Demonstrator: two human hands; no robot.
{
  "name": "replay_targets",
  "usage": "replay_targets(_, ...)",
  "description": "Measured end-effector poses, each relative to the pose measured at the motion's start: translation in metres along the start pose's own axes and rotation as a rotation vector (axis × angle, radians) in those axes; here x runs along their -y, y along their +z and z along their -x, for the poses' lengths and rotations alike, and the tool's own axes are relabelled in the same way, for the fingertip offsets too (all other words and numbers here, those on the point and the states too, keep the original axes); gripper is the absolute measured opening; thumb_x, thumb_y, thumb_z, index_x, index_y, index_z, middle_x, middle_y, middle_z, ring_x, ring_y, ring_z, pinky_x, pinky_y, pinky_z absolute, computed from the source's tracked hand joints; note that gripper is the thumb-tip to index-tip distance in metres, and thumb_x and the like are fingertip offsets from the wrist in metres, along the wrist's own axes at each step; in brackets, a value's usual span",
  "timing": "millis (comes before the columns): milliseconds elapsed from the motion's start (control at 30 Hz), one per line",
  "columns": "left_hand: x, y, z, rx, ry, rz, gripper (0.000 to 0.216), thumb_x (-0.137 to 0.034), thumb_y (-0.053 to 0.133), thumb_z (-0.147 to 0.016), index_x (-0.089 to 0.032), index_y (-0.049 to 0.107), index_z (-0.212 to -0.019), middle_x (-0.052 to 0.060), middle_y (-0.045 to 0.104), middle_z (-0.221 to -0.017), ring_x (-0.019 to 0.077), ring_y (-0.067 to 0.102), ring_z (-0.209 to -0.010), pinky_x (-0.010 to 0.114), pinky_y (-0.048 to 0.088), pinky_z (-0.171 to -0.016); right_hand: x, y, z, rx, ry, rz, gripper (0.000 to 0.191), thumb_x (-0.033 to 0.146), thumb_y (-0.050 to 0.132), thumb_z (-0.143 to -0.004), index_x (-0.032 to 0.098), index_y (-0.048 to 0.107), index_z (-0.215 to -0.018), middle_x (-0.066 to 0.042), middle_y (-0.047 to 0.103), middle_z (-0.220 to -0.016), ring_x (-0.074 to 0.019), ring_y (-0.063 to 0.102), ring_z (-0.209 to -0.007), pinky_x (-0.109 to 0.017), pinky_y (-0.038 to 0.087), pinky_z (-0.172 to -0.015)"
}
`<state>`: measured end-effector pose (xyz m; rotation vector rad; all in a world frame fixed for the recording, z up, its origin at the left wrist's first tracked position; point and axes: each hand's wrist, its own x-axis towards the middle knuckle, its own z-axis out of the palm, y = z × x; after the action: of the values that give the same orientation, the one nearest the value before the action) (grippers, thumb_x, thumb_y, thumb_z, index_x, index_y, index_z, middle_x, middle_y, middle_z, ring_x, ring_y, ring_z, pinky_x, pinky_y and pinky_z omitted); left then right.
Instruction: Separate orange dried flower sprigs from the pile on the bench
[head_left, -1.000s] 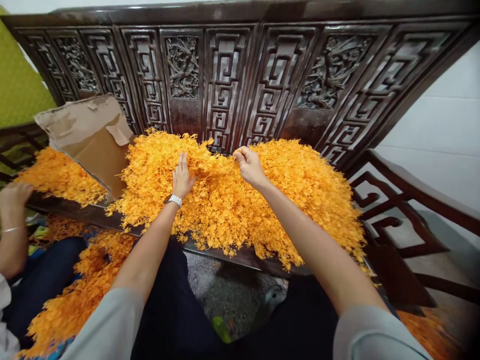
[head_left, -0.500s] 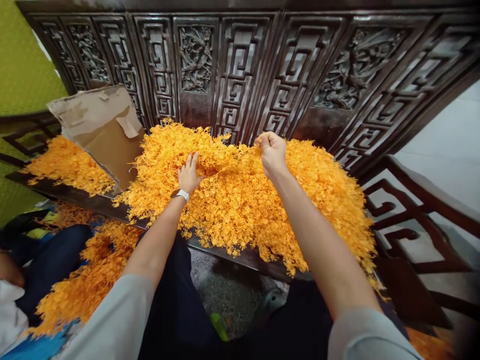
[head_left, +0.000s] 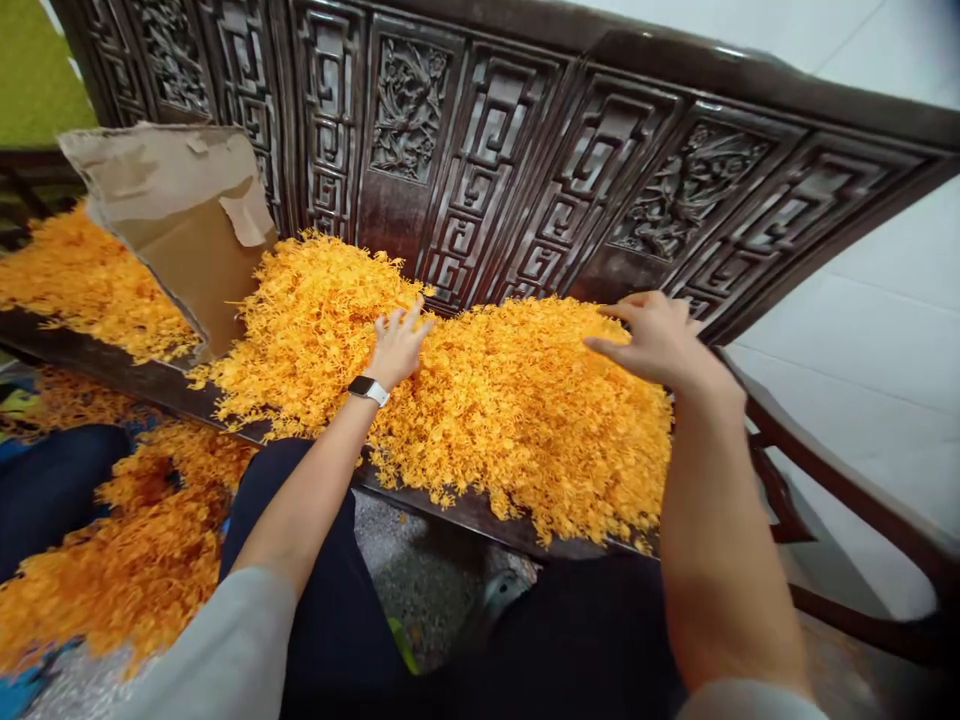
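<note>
A big heap of small orange plastic sprigs (head_left: 517, 410) covers the seat of a dark carved wooden bench (head_left: 480, 150). My left hand (head_left: 399, 345), with a watch on the wrist, lies on the middle of the heap with its fingers spread. Over the heap's right end hovers my right hand (head_left: 654, 338), fingers stretched out and apart, nothing in them.
A torn cardboard sheet (head_left: 180, 215) leans against the bench back at the left, with more orange sprigs (head_left: 71, 285) beyond it. More sprigs (head_left: 120, 560) lie on the floor at lower left beside another person's dark trouser leg (head_left: 52, 490). The bench armrest (head_left: 847, 500) runs at the right.
My right hand has let go of the pinched sprigs, opened and moved right across the heap. The left hand stays on the pile. The view has swung to the right.
</note>
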<state>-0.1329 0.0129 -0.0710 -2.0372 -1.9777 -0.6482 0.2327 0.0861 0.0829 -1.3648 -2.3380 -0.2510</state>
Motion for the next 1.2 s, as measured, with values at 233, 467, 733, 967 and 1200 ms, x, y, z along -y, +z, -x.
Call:
replay_targets(233, 0.002, 0.012, -0.004, -0.009, 0.086, 0.186, 0.050, -0.001, 0.044, -0.089, -0.024, 0.074, -0.122, 0.011, 0.079, -0.120, 0.0359, 0.049, -0.142, 0.061, 0.030, -0.112, 0.110, 0.095, -0.007, 0.193, -0.118, -0.367, 0.064, 0.073, 0.051, -0.098, 0.020, 0.067, -0.132, -0.018, 0.065, -0.135, -0.0402, 0.053, -0.129, -0.064, 0.037, -0.110)
replay_targets(467, 0.011, 0.012, -0.014, -0.051, -0.021, 0.280, 0.043, -0.020, 0.054, -0.096, -0.020, 0.065, -0.138, 0.015, 0.068, -0.143, 0.0319, 0.051, -0.142, 0.050, 0.034, -0.112, 0.164, 0.157, -0.029, 0.124, -0.018, -0.727, 0.044, 0.051, 0.046, -0.106, 0.024, 0.036, -0.072, 0.001, 0.043, -0.068, -0.0170, 0.044, -0.067, -0.032, 0.034, -0.068)
replay_targets(733, 0.048, 0.019, -0.021, 0.033, 0.029, 0.231, 0.058, -0.007, 0.055, -0.089, -0.025, 0.061, -0.144, 0.012, 0.066, -0.145, 0.0386, 0.050, -0.129, 0.060, 0.034, -0.107, 0.183, 0.121, 0.044, 0.434, 0.100, -1.032, 0.062, 0.075, 0.051, -0.094, 0.024, 0.029, -0.066, 0.005, 0.025, -0.061, -0.0109, 0.025, -0.056, -0.029, 0.021, -0.056)
replay_targets(967, 0.078, 0.026, -0.026, 0.016, -0.169, 0.244, 0.046, 0.000, 0.053, -0.084, -0.017, 0.073, -0.121, 0.018, 0.072, -0.114, 0.0383, 0.050, -0.120, 0.062, 0.036, -0.099, 0.137, 0.056, 0.095, 0.643, 0.481, -1.360, 0.060, 0.064, 0.075, -0.086, 0.024, 0.033, -0.071, 0.007, 0.024, -0.066, -0.0088, 0.021, -0.058, -0.025, 0.027, -0.055)
replay_targets(1200, 0.073, 0.023, -0.024, 0.026, -0.164, 0.241, 0.048, -0.003, 0.058, -0.079, -0.019, 0.070, -0.123, 0.019, 0.073, -0.117, 0.0415, 0.051, -0.123, 0.063, 0.035, -0.097, 0.103, 0.002, 0.114, 0.465, 0.545, -1.424, 0.053, 0.056, 0.081, -0.084, 0.022, 0.044, -0.067, 0.005, 0.034, -0.066, -0.0097, 0.030, -0.059, -0.027, 0.034, -0.056)
